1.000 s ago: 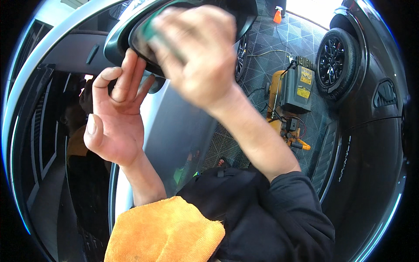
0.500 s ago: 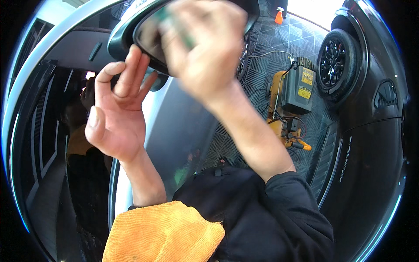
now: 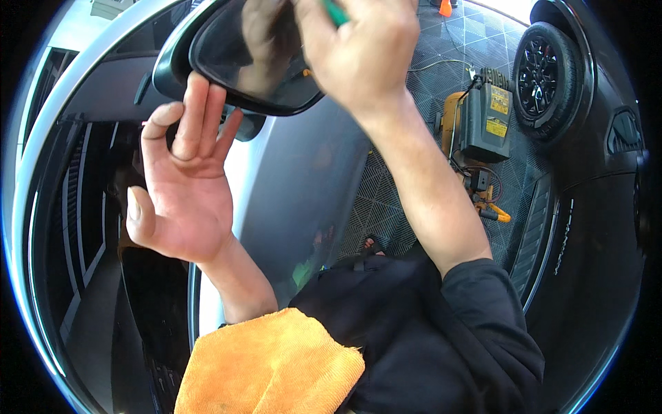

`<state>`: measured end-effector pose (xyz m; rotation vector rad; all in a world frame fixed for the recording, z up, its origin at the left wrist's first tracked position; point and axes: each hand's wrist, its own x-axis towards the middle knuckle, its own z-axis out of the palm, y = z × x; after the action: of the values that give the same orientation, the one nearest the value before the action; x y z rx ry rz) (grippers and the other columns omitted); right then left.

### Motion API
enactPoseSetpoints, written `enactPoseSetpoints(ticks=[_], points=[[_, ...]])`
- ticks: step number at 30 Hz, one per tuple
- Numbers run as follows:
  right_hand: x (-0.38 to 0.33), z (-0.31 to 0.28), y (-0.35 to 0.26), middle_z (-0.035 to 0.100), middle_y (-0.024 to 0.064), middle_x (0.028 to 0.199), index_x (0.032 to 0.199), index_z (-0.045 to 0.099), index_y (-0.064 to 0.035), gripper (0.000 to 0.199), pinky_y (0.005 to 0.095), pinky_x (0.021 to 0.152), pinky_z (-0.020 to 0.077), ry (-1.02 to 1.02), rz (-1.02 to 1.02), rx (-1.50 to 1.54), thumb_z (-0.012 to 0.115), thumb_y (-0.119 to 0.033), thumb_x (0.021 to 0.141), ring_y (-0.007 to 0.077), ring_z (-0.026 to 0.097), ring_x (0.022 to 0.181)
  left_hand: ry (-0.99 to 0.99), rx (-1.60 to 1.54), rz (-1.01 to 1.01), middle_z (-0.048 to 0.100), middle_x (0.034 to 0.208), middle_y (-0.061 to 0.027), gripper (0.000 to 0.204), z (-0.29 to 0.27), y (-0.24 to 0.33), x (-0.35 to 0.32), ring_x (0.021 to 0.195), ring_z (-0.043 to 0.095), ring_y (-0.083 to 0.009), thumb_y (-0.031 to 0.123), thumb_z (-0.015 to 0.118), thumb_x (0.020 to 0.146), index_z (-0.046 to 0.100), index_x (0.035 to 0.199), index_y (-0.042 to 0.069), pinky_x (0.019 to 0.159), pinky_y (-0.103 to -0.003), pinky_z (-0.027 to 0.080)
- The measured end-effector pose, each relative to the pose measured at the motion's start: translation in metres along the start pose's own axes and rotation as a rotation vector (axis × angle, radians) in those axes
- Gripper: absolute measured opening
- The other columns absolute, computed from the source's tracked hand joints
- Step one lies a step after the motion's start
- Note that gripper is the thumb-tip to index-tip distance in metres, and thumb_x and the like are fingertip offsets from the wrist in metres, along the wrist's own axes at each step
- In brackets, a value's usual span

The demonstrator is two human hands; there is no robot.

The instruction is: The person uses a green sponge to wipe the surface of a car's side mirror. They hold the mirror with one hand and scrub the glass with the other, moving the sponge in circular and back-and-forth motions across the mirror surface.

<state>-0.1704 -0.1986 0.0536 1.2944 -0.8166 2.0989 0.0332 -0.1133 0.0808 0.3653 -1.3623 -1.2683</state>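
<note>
At upper left, touching the side mirror (image 3: 224, 58) with loosely spread fingers (image 3: 193, 124) of the left hand (image 3: 189, 193); clasping a mostly hidden green item (image 3: 336, 12) in the right hand (image 3: 365, 52), with fingertips cut off.

The grey floor (image 3: 431, 41) — patterned in fine lines (many diagonal) — meets bright light (image 3: 507, 8).

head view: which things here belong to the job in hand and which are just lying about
Job:
side mirror, touched by the left hand
green item, partly hidden, in the right hand
probably the orange cloth, bottom edge

Just about:
grey-and-yellow machine
orange object, top edge
dark car, right
</note>
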Motion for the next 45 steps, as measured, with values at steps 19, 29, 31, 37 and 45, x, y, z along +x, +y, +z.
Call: enactPoseSetpoints(ticks=[19, 29, 31, 37, 45], points=[[-0.004, 0.006, -0.002, 0.067, 0.0075, 0.088, 0.086, 0.069, -0.0051, 0.014, 0.0401, 0.084, 0.0435, 0.122, -0.014, -0.059, 0.073, -0.008, 0.073, 0.0241, 0.061, 0.086, 0.007, -0.005, -0.012, 0.043, 0.157, -0.0318, 0.090, 0.003, 0.004, 0.001, 0.150, 0.040, -0.0416, 0.067, 0.049, 0.091, 0.039, 0.149, -0.001, 0.123, -0.060, 0.031], [-0.010, 0.003, -0.021, 0.066, 0.0016, 0.094, 0.090, 0.074, -0.0074, 0.011, 0.0409, 0.087, 0.0400, 0.051, 0.193, 0.090, 0.074, -0.010, 0.079, 0.0233, 0.058, 0.097, 0.082, -0.024, -0.036, 0.042, 0.158, -0.0321, 0.091, 0.003, 0.003, -0.001, 0.150, 0.039, -0.0420, 0.065, 0.051, 0.090, 0.037, 0.150, -0.002, 0.123, -0.059, 0.031], [-0.020, 0.001, -0.032, 0.065, -0.0042, 0.099, 0.090, 0.076, -0.0101, 0.013, 0.0417, 0.088, 0.0356, -0.094, 0.212, 0.069, 0.076, -0.015, 0.078, 0.0217, 0.055, 0.107, 0.010, -0.048, -0.029, 0.042, 0.159, -0.0304, 0.090, 0.002, 0.003, 0.000, 0.152, 0.037, -0.0400, 0.064, 0.052, 0.090, 0.038, 0.150, -0.001, 0.123, -0.060, 0.030], [-0.022, -0.016, -0.022, 0.072, 0.0026, 0.103, 0.100, 0.080, -0.0064, 0.024, 0.0370, 0.094, 0.0458, -0.150, 0.168, 0.030, 0.082, -0.009, 0.076, 0.0247, 0.063, 0.098, -0.061, 0.036, -0.012, 0.042, 0.159, -0.0298, 0.086, 0.002, 0.003, 0.001, 0.151, 0.040, -0.0386, 0.063, 0.052, 0.091, 0.040, 0.149, 0.000, 0.122, -0.058, 0.033], [-0.012, -0.021, -0.030, 0.070, 0.0044, 0.108, 0.103, 0.078, -0.0053, 0.025, 0.0413, 0.095, 0.0462, -0.250, 0.149, 0.068, 0.082, -0.009, 0.078, 0.0287, 0.062, 0.103, -0.013, 0.075, -0.006, 0.045, 0.157, -0.0304, 0.085, 0.004, 0.002, -0.001, 0.149, 0.042, -0.0392, 0.063, 0.051, 0.092, 0.040, 0.149, 0.000, 0.122, -0.060, 0.032]])
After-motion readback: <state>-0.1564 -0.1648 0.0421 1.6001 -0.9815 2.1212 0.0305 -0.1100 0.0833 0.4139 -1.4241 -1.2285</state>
